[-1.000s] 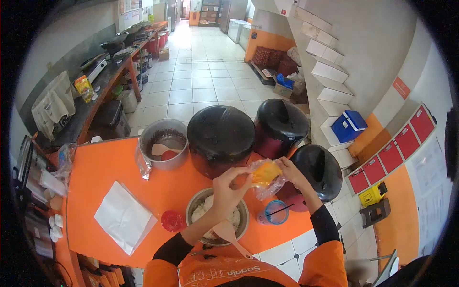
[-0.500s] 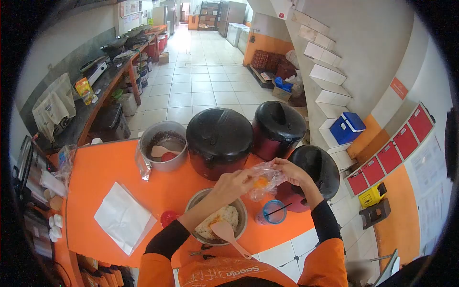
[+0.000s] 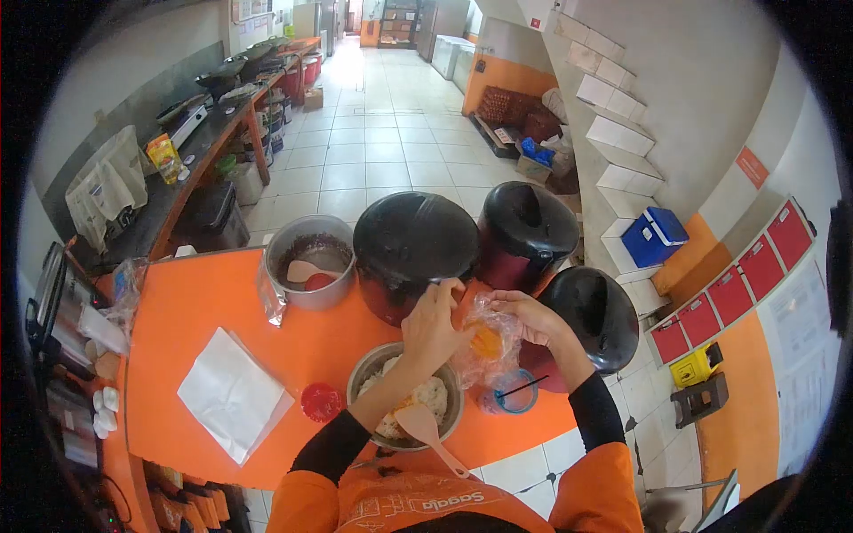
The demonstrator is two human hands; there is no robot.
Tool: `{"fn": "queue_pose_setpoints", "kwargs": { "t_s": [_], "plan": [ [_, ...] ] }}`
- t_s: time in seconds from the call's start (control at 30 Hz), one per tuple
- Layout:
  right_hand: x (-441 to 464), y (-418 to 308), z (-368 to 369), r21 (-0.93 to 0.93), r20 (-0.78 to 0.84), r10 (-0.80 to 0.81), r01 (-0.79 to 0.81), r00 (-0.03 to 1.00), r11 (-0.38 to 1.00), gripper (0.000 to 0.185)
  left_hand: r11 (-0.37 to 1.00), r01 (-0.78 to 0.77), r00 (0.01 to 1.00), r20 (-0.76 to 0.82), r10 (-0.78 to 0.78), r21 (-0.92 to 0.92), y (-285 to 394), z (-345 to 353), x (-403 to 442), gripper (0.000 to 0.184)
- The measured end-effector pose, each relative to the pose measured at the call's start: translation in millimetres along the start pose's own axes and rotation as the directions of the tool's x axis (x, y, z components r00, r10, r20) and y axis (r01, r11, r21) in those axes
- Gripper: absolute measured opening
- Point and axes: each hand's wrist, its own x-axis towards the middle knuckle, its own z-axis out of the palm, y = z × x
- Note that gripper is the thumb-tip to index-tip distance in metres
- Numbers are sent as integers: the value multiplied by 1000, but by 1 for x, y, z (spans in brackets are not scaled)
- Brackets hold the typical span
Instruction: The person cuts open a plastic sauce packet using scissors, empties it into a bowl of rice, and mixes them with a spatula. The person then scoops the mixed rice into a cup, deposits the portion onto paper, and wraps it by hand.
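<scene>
A clear plastic bag (image 3: 487,345) with something yellow-orange inside hangs between my hands, over the orange table (image 3: 311,355). My right hand (image 3: 526,317) pinches its upper edge. My left hand (image 3: 433,327) is at the bag's left side, its fingers bent and closed; what they hold is hard to make out. Below my left forearm stands a metal bowl of white rice (image 3: 428,398), with a pale paddle (image 3: 419,424) lying across its edge. A blue-rimmed cup (image 3: 515,391) with a black straw stands under the bag. Left of the bowl is a small red dish (image 3: 321,402).
Three large dark lidded pots (image 3: 416,249) stand along the table's far and right side. A grey pot (image 3: 308,266) with a paddle inside is at the back left. White paper sheets (image 3: 233,395) lie on the left. A blue cooler (image 3: 654,237) sits on the stairs.
The bag went from bunched up around the yellow-orange content to hanging lower and looser. My left hand has risen and turned, its fingers now pointing up. The view has shifted slightly.
</scene>
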Motion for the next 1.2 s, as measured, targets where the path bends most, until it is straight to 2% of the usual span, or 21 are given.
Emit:
{"fn": "queue_pose_setpoints", "kwargs": {
  "t_s": [0.03, 0.07, 0.13, 0.17, 0.23, 0.33, 0.37, 0.43, 0.47, 0.53, 0.57, 0.6, 0.63, 0.7, 0.77, 0.83, 0.9, 0.97, 1.0, 1.07, 1.2],
  "plan": [
    [-3, -2, 5, 7, -47, 18, -18, 999, 1000, 25, 992, -86, 994, -63, 92, 94, 1, -2, 1, 49],
    [-7, -5, 13, 7, -42, 23, -23, 999, 1000, 25, 992, -80, 994, -63, 86, 97, -3, 0, 1, 49],
    [-12, -14, 26, -68, 13, -50, 51, 999, 996, 30, 994, 40, 982, 180, -58, 106, -13, 9, 1, 49],
    [-7, -9, 24, -69, 18, -49, 50, 999, 996, 30, 993, 42, 982, 177, -61, 109, -18, 12, 2, 49],
    [8, 7, 17, -292, 34, -202, 203, 979, 935, 28, 967, 151, 950, 240, -199, 205, -24, 16, 2, 54],
    [-7, -1, 34, -392, 28, -259, 248, 966, 886, 22, 955, 211, 888, 368, -276, 208, -14, 1, 7, 60],
    [-13, -6, 38, -392, 36, -251, 245, 967, 887, 22, 952, 221, 886, 364, -287, 212, -15, -1, 7, 60],
    [-22, -12, 42, -438, -42, -143, 111, 989, 892, 22, 983, 183, 899, 401, -175, 18, -21, -5, 1, 72],
    [-21, -10, 40, -435, -24, -126, 103, 992, 895, 22, 978, 205, 896, 397, -199, 30, -26, -11, -1, 72],
    [-18, 1, 29, -413, 51, -264, 261, 963, 872, 22, 924, 129, 850, 520, 84, -359, -39, -33, -12, 83],
    [-18, 5, 24, -386, 62, -268, 271, 961, 882, 22, 926, 168, 848, 529, 39, -337, -43, -52, -22, 83],
    [-19, 5, 19, -358, 71, -276, 283, 959, 890, 21, 920, 129, 857, 509, 85, -371, -43, -81, -31, 86],
    [-21, 5, 15, -238, 79, -254, 266, 964, 934, 22, 911, 82, 866, 482, 136, -405, -43, -109, -41, 88],
    [-33, -7, 20, -56, 78, -213, 217, 974, 974, 22, 913, 296, 876, 461, -142, -282, -41, -164, -80, 81],
    [-44, -17, 26, 28, 63, -179, 178, 982, 984, 23, 947, 288, 901, 376, -218, -141, -59, -194, -131, 71],
    [-48, -16, 32, 101, -4, -164, 164, 986, 981, 25, 937, 349, 890, 304, -341, 28, -69, -192, -188, 56],
    [-43, -6, 32, 110, 8, -174, 172, 985, 979, 25, 787, 612, 736, 312, -601, 73, -98, -154, -245, 43],
    [-42, -1, 38, 110, 33, -185, 180, 982, 977, 25, 792, 607, 786, 98, -611, 70, -118, -104, -287, 39],
    [-44, -1, 47, 103, 97, -165, 155, 982, 983, 24, 791, 608, 786, 85, -612, 68, -127, -87, -294, 39],
    [-48, 2, 58, 91, 164, -151, 138, 975, 986, 24, 807, 511, 859, -220, -463, 297, -130, -66, -292, 42],
    [-55, 17, 59, 97, 138, -113, 100, 984, 990, 25, 720, 542, 838, -212, -503, 435, -113, -58, -272, 44]
  ]
}}
